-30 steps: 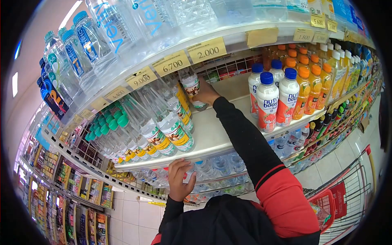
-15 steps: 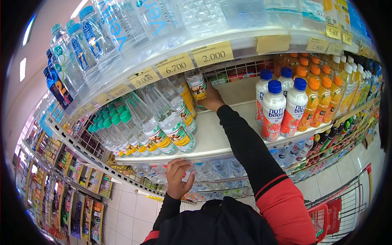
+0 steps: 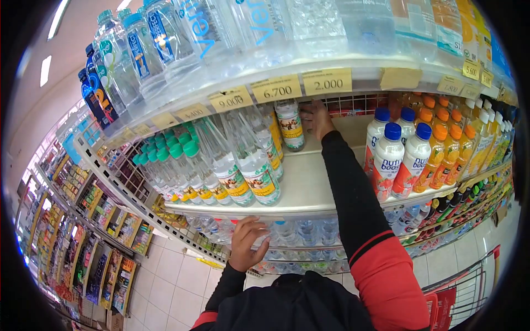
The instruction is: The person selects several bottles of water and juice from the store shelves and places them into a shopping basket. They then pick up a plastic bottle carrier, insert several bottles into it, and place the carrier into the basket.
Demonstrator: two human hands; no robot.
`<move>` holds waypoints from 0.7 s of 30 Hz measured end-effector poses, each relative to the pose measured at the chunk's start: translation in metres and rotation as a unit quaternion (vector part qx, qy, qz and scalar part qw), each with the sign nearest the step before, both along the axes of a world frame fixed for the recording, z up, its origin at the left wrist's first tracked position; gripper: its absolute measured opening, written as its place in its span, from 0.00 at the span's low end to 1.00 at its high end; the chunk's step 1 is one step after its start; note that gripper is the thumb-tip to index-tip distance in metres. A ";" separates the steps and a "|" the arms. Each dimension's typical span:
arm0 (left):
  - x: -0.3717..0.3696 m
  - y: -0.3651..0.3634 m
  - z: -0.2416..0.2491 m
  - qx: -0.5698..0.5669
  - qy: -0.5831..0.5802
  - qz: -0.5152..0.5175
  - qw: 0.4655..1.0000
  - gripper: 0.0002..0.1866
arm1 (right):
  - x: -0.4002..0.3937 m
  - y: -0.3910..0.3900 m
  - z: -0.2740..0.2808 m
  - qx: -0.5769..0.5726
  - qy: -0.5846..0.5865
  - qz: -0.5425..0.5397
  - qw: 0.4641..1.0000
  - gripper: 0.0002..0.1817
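The right hand (image 3: 316, 119) is held, fingers spread, just beside a bottle (image 3: 290, 127) stood upright toward the shelf's rear. The left hand (image 3: 248, 243) is positioned at the front edge (image 3: 303, 208), thumb and bent fingers parted.

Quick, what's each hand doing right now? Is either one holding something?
Left hand: open, fingers loosely bent by the shelf edge, holding nothing.
Right hand: open, beside a clear bottle, not gripping it.
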State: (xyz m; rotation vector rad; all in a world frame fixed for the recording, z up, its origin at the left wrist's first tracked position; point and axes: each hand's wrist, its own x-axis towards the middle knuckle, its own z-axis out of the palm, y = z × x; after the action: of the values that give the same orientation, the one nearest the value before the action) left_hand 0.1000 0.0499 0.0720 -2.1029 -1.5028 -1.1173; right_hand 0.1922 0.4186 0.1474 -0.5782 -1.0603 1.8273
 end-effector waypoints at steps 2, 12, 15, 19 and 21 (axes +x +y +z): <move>-0.004 -0.004 -0.003 0.014 -0.035 -0.009 0.999 0.10 | -0.004 0.023 0.002 0.013 -0.005 0.073 0.997 0.38; -0.029 -0.043 -0.018 0.041 -0.089 0.104 0.990 0.08 | -0.032 0.043 -0.013 0.064 0.030 0.181 0.981 0.37; -0.036 -0.049 -0.025 0.042 -0.091 0.137 0.986 0.07 | -0.036 0.036 -0.019 0.059 0.019 0.182 0.981 0.36; -0.040 -0.052 -0.028 0.051 -0.095 0.143 0.984 0.07 | -0.037 0.028 -0.021 0.058 0.008 0.180 0.982 0.34; -0.041 -0.052 -0.026 0.051 -0.089 0.144 0.984 0.07 | -0.037 0.026 -0.021 0.057 0.006 0.179 0.982 0.34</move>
State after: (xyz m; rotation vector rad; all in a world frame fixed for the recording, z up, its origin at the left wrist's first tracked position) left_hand 0.0593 -0.0022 0.0463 -1.6873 -1.7239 -1.2665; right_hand 0.1555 0.4449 0.1260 -0.3195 -1.3166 2.0569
